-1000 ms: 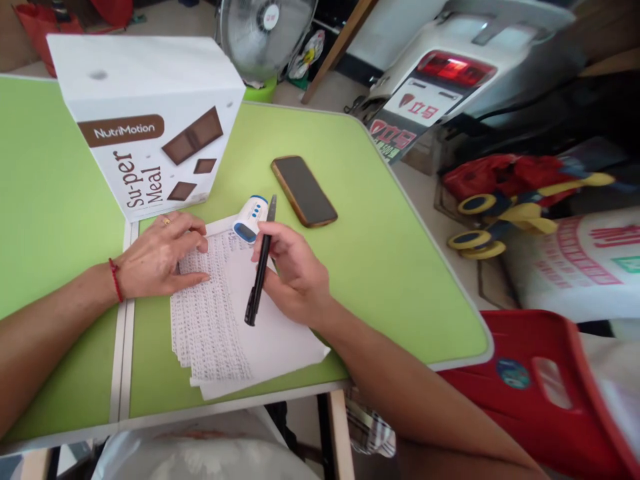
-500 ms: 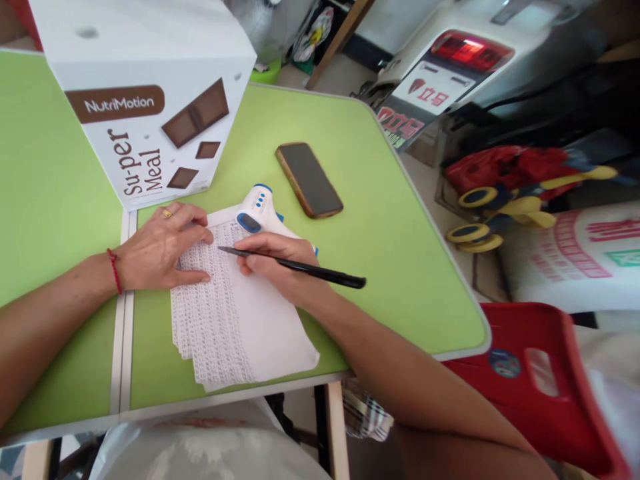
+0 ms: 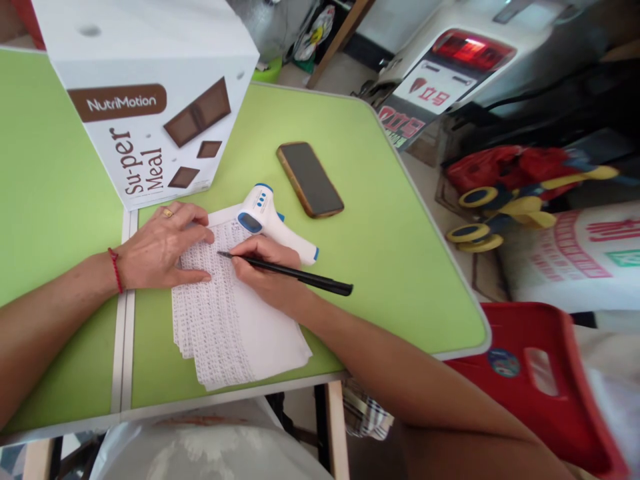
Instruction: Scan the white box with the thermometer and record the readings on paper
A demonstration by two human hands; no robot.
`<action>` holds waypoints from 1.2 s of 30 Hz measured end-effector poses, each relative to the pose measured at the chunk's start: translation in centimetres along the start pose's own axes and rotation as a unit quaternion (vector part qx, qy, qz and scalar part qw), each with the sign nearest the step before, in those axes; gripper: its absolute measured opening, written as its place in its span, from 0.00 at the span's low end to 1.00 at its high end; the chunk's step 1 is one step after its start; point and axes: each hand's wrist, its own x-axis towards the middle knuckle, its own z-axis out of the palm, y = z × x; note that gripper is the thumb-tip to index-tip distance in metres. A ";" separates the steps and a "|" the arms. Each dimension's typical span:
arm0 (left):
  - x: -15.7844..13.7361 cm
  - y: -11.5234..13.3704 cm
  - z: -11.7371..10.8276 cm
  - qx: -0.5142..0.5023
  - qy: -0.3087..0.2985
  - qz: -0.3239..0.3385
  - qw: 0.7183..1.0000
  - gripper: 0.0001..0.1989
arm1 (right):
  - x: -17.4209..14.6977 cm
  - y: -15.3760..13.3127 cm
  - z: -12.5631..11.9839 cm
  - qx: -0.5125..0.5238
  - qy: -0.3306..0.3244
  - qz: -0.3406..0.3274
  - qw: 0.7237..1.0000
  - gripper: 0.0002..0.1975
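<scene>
My right hand (image 3: 267,270) is closed around a black pen (image 3: 313,281), its tip resting on or just over a stack of paper sheets (image 3: 273,337). Dense rows of small handwriting fill the left part of the top sheet, while its right part is blank. My left hand (image 3: 165,247) lies with fingers apart on the left edge of the sheets, a ring and a red cord bracelet on it. Just beyond my right hand, a white and blue infrared thermometer (image 3: 275,223) lies across the top of the paper.
A phone (image 3: 311,179) lies on the green folding table (image 3: 390,267), right of the thermometer. A large white NutriMotion box (image 3: 150,133) stands behind my left hand. Right of the table are a red plastic chair (image 3: 545,320), a white sack (image 3: 600,253) and a scooter's rear (image 3: 450,73).
My right hand has shifted slightly left and down with the pen, uncovering more of the thermometer's handle. My left hand stays in place on the paper.
</scene>
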 end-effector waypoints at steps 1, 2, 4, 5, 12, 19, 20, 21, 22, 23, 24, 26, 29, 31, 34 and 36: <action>0.0 0.0 0.0 -0.001 -0.002 -0.003 1.000 0.23 | 0.0 0.0 0.0 -0.005 -0.004 0.001 1.000 0.03; 0.0 0.0 0.0 -0.001 -0.003 -0.005 1.000 0.23 | 0.0 -0.1 0.0 -0.011 -0.005 0.001 1.000 0.03; 0.0 0.1 0.0 -0.002 -0.006 -0.008 1.000 0.23 | 0.0 -0.2 0.0 -0.022 -0.005 0.000 1.000 0.03; 0.0 0.1 0.0 -0.002 -0.006 -0.008 1.000 0.23 | 0.0 -0.2 0.0 -0.025 -0.005 -0.001 1.000 0.03; 0.0 0.0 0.1 -0.002 0.005 0.004 1.000 0.23 | 0.0 -0.1 -0.2 -0.012 0.001 -0.004 1.000 0.04; 0.1 0.0 0.1 -0.005 0.000 -0.003 1.000 0.23 | 0.0 0.1 -0.2 -0.027 0.014 -0.010 0.999 0.03; 0.1 0.0 0.1 -0.005 -0.002 -0.004 1.000 0.23 | 0.0 0.1 -0.2 -0.024 0.010 -0.011 1.000 0.03; 0.0 0.0 0.1 -0.006 -0.003 -0.005 1.000 0.23 | 0.0 0.1 -0.2 -0.018 0.003 -0.010 1.000 0.03; 0.0 0.0 0.1 -0.006 -0.002 -0.006 1.000 0.23 | 0.0 0.2 -0.2 -0.012 -0.003 -0.007 1.000 0.03; 0.0 0.0 0.1 -0.006 0.000 -0.005 1.000 0.23 | -0.1 0.2 -0.2 -0.007 -0.008 -0.003 1.000 0.03; 0.0 0.0 0.1 -0.005 0.001 -0.003 1.000 0.23 | -0.1 0.1 -0.2 -0.005 -0.008 0.000 1.000 0.03; 0.0 0.0 0.0 -0.003 0.005 0.004 1.000 0.23 | -0.1 0.1 -0.2 -0.007 0.001 0.001 1.000 0.03; 0.0 0.0 0.0 -0.001 0.008 0.011 1.000 0.24 | -0.1 0.1 -0.1 -0.009 0.019 -0.002 1.000 0.03; 0.0 0.0 0.0 0.000 0.011 0.013 1.000 0.24 | -0.1 0.1 0.0 -0.014 0.021 -0.009 1.000 0.03; 0.0 -0.1 0.1 0.001 0.016 0.019 1.000 0.24 | 0.0 0.1 0.1 -0.019 0.029 -0.020 0.999 0.03; 0.0 -0.1 0.1 0.004 0.017 0.021 1.000 0.24 | 0.0 0.1 0.1 -0.022 0.037 -0.029 0.999 0.04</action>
